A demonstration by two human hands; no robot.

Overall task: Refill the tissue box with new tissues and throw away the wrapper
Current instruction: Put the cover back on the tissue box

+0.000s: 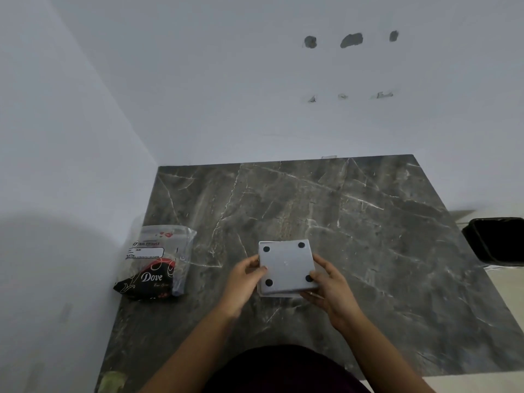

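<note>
Here, tissue box upside down over dark marble table, four black feet up, clamped between left hand and right hand; wrapped tissue pack lying leftward near wall; black bin beyond right edge

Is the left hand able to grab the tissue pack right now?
Probably yes: the tissue pack lies unblocked just left of the left hand, but that hand would first have to release the tissue box.

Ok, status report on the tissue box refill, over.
Left hand and right hand both gripping tissue box, turned bottom-up. Tissue pack unopened, lying to the left. Bin at right; nothing blocking.
</note>
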